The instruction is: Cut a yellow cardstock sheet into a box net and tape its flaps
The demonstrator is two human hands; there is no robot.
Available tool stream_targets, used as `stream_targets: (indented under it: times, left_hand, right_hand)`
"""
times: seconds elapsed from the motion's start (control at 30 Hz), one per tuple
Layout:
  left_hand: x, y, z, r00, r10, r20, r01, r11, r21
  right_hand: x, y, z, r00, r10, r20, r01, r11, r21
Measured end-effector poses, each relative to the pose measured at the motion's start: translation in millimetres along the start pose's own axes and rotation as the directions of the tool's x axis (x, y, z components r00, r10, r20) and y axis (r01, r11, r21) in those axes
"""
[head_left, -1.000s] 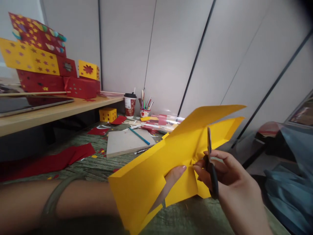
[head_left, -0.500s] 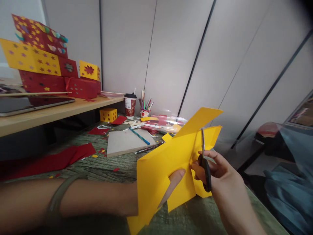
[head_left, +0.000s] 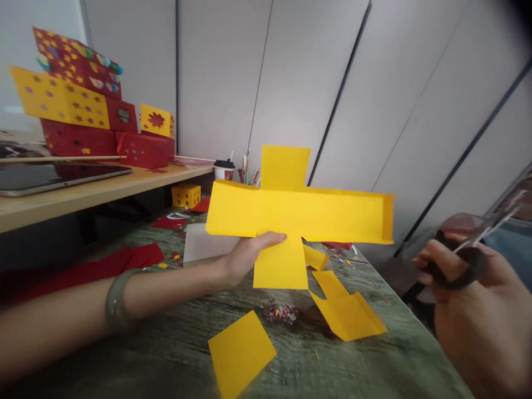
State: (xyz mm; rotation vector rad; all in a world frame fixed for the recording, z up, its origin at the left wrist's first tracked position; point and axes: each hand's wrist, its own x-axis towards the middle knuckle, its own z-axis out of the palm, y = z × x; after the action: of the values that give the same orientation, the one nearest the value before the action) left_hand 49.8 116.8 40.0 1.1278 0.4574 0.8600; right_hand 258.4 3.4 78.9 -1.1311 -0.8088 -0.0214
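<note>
A cross-shaped sheet of yellow paper is held up in front of me, with folded edges at its left and right ends. My left hand pinches it near the lower arm, thumb on the near side, fingers hidden behind. Off to the right, my right hand grips black-handled scissors, whose blades are blurred and point up and right, apart from the paper. On the table below lie a square yellow paper piece and a folded yellow offcut.
A green wood-grain table carries red paper, a grey board, a small yellow box and a lidded cup. Decorated boxes and a tablet sit on a shelf at left.
The scissors have left the paper and moved right with my right hand. My left hand has turned the yellow paper to face me, flat and cross-shaped. Yellow pieces now show on the table.
</note>
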Motion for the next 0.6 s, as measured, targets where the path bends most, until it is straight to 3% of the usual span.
stream_targets:
  times: [0.17,0.37,0.5,0.6]
  left_hand:
    - [2,9,-8,0.996,-0.019,0.092,0.015,0.999,0.039]
    - [7,12,-16,0.985,-0.064,0.158,0.06,0.998,0.03]
    - [7,17,-17,0.975,-0.1,0.198,0.095,0.995,0.036]
    - [9,23,-19,0.969,-0.03,0.246,0.038,0.999,-0.025]
  right_hand:
    - [11,12,-2,0.973,0.121,0.198,-0.144,0.984,0.102]
    - [10,16,-3,0.982,0.128,0.137,-0.143,0.984,0.104]
    - [11,18,-2,0.947,0.228,0.225,-0.261,0.957,0.129]
    - [9,21,0,0.951,0.236,0.202,-0.27,0.949,0.161]
